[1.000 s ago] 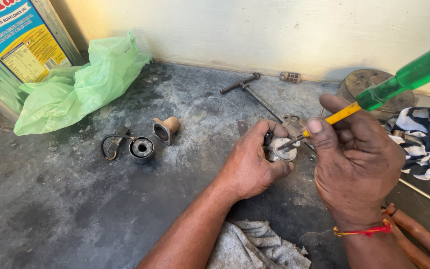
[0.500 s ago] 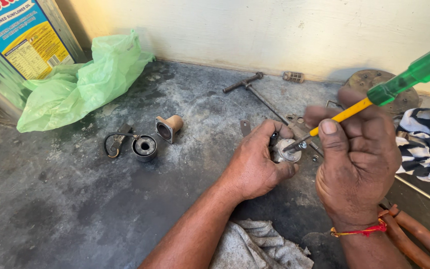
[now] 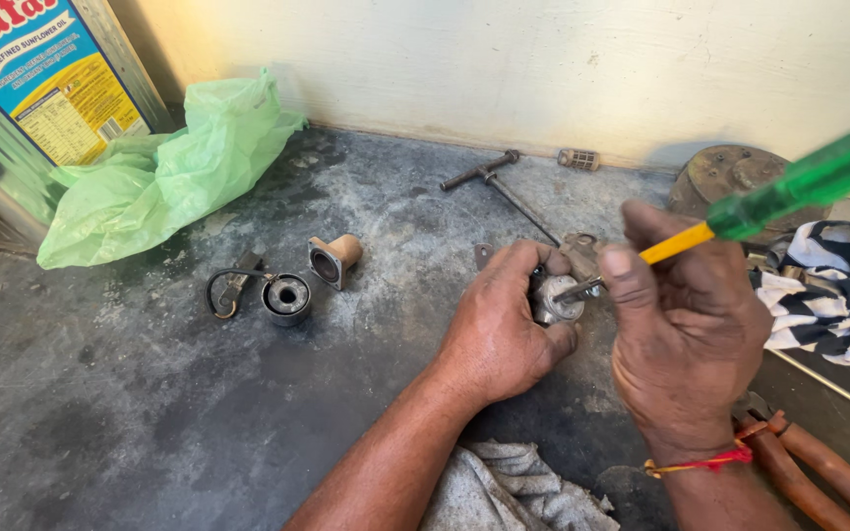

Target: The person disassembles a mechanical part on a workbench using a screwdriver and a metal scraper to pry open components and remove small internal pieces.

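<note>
Here, the two hands meet over a stained grey concrete floor (image 3: 130,413).

- Left hand (image 3: 504,329): fingers curled tight around a small, rounded, dull-metal part (image 3: 555,300), held just above the floor.
- Right hand (image 3: 686,329): fingers pinched on a screwdriver (image 3: 740,214) with a yellow shank and translucent green handle; its long axis runs up-right to down-left, the metal tip touching the part.
- Left of the hands, well apart: a cylindrical metal bush (image 3: 286,298), a tan flanged fitting (image 3: 334,261) and a crumpled green plastic bag (image 3: 169,172).

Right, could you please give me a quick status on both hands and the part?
Left hand grips small metal part on the floor. Right hand holds screwdriver, tip at the part. Nothing blocking; coil off left.
</note>
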